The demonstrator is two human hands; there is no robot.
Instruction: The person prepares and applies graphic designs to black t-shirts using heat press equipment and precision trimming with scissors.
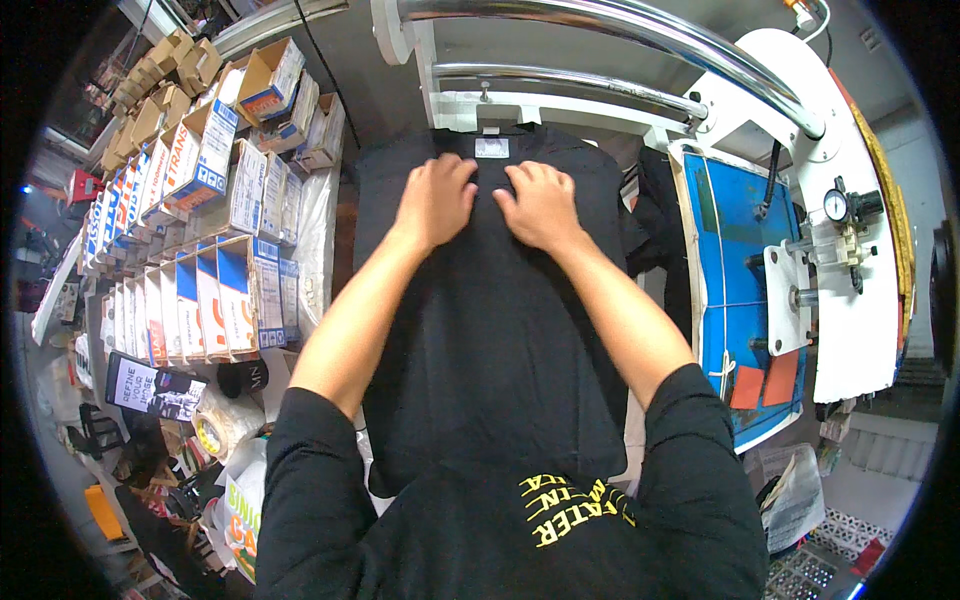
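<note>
A black T-shirt (490, 340) lies spread in front of me, its neck away from me and a small white label (491, 148) at the collar. On the cloth just left of the label rests my left hand (438, 198), fingers bent and thumb apart from them. My right hand (543, 205) lies to the right of the label in much the same pose, thumb pointing inward. Both hands touch the shirt and hold nothing that I can see. The fingertips are partly hidden by the knuckles.
Chrome bars (620, 20) of a white machine frame cross beyond the shirt. At right are a blue panel (735, 270) and a pressure gauge (836, 206). Cardboard bins (205, 150) with white and blue boxes fill the left, above a tape roll (212, 430).
</note>
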